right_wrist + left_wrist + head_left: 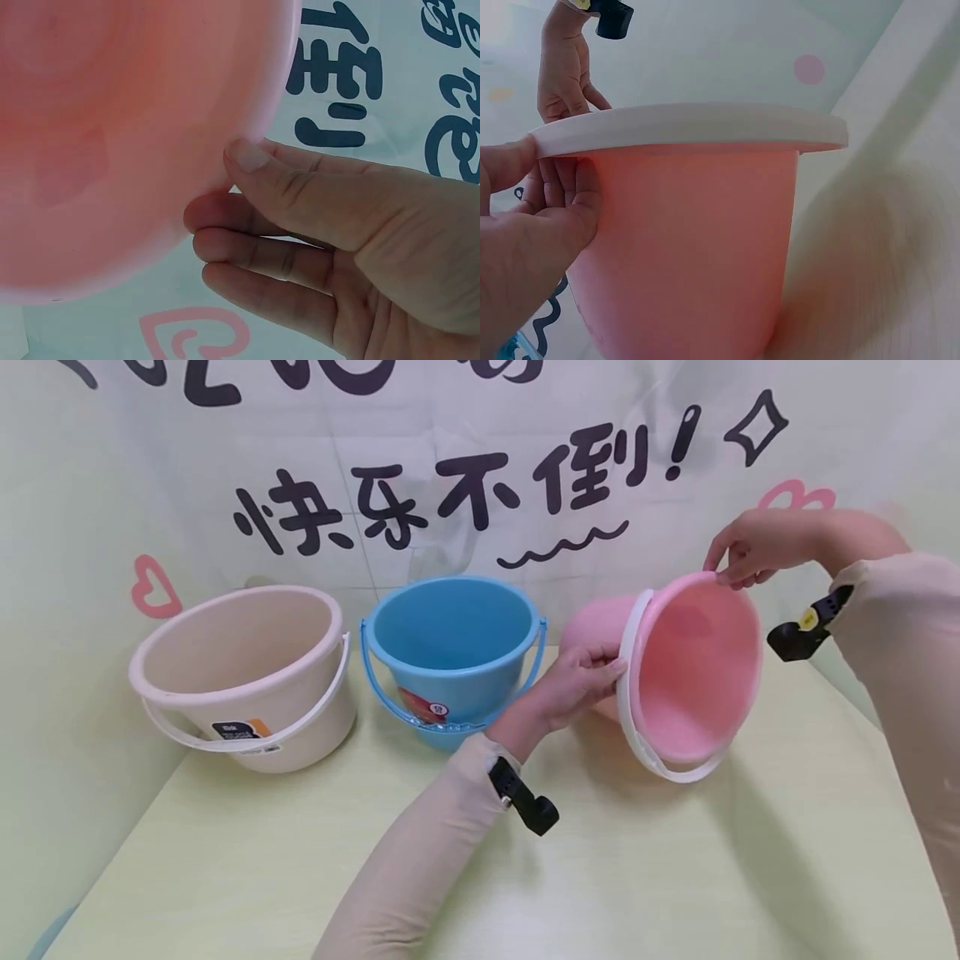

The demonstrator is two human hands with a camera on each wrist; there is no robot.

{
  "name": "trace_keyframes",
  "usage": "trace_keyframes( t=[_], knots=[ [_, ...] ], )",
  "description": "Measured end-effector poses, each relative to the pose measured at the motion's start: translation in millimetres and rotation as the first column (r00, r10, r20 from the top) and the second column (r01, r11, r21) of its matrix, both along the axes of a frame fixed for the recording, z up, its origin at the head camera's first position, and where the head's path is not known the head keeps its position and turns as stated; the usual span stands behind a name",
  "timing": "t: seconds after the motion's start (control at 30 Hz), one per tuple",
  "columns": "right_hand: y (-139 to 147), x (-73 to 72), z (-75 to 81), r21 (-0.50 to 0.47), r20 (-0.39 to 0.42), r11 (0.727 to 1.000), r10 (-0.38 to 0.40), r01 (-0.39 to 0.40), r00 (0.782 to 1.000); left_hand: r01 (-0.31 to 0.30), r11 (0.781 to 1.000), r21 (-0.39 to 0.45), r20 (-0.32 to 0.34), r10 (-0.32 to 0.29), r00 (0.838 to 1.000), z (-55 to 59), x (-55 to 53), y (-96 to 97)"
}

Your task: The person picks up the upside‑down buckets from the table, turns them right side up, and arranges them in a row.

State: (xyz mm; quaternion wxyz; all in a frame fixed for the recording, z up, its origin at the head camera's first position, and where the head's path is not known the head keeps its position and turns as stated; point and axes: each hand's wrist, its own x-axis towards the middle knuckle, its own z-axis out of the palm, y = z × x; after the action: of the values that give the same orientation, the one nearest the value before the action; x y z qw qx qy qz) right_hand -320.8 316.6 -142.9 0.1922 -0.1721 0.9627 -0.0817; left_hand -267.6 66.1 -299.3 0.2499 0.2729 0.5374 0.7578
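A pink bucket [697, 668] is tipped toward me at the right of the table, its inside showing. Its white handle [637, 727] lies along the rim on the left and lower side. My left hand [581, 685] grips the rim and handle at the left, thumb on the handle and fingers curled beneath, as the left wrist view shows. From above, my right hand [772, 543] pinches the top of the rim. In the right wrist view its thumb lies on the inner side and the fingers [262, 255] go behind the rim.
A blue bucket [457, 627] with a lowered blue handle stands upright left of the pink one. Farther left is a beige bucket [247, 668] with a white handle. All are on a pale table [300, 843] before a white sheet [450, 493] with black lettering.
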Motion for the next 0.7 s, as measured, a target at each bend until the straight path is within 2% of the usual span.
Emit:
trace_keyframes(
  t=[0.17,0.3,0.43,0.7],
  knots=[
    [1,-4.4,3.9,0.004,-0.014,1.0,-0.026,0.026,1.0,-0.012,0.995,0.1,0.076,0.004,0.997,1.4,2.0,1.7],
    [6,-4.4,1.9,-0.026,-0.009,0.997,-0.077,0.076,0.997,-0.02,0.985,0.171,0.139,-0.004,0.99,1.8,3.0,1.6],
    [17,-2.2,-6.6,-0.065,-0.005,0.99,-0.129,0.129,0.992,-0.037,0.974,0.225,0.196,-0.008,0.981,0.5,3.7,0.1],
    [39,0.7,-25.3,-0.092,-0.028,0.985,-0.148,0.145,0.989,-0.04,0.947,0.318,0.245,-0.042,0.969,-3.0,3.4,-4.6]
  ],
)
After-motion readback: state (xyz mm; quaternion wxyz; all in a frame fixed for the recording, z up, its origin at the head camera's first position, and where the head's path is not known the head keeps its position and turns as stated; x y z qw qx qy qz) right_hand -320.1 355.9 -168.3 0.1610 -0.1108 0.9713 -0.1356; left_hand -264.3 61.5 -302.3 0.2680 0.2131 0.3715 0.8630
